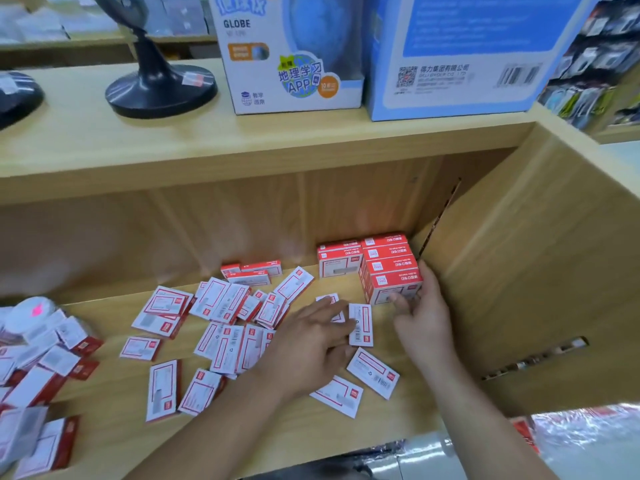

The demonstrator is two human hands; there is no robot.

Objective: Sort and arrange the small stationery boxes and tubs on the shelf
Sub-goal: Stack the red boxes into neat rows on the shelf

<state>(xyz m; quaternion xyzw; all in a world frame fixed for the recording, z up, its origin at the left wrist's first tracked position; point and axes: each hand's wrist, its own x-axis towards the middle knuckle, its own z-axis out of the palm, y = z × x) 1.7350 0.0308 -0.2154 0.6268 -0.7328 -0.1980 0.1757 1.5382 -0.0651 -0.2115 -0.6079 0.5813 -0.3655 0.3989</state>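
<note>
Pinching the front box of the red stack, right hand curls round it; left hand lies flat, fingers straight, on loose boxes.

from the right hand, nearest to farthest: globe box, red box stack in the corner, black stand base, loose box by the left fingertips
1. red box stack: back right corner, the right hand holds it.
2. loose box: just left of that hand.
3. globe box: upper shelf, centre.
4. black stand base: upper shelf, far left.
</note>
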